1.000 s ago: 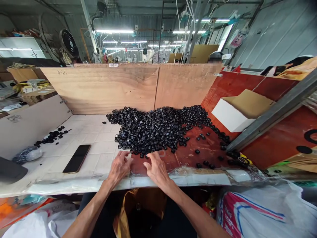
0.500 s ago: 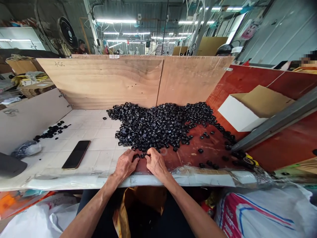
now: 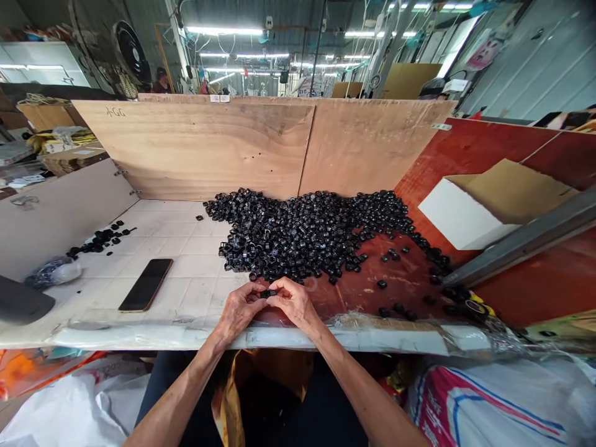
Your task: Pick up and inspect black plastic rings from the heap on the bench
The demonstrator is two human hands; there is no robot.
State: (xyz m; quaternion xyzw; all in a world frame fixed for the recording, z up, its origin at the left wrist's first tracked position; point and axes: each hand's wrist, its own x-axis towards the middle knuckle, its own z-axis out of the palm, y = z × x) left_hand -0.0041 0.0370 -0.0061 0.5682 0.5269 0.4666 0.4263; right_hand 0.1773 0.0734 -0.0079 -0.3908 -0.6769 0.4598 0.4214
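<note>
My left hand (image 3: 238,310) and my right hand (image 3: 295,304) meet at the near table edge, with their fingertips pinching one small black ring-shaped plastic part (image 3: 268,293) between them. Just beyond my fingers lies the front of a large heap of similar black rings (image 3: 307,233). Several loose rings are scattered on the red-brown board (image 3: 367,298) to the right of my hands. My hands cover most of the held part.
A black smartphone (image 3: 146,285) lies on the white tile surface (image 3: 186,273) at left, near a small group of black parts (image 3: 100,239) and a plastic bag (image 3: 53,272). Plywood boards (image 3: 195,149) wall the back. A metal rail (image 3: 521,242) crosses the right side.
My hands have drawn closer together and now pinch one black ring between them. The view has tilted slightly upward, so the table sits higher in the picture.
</note>
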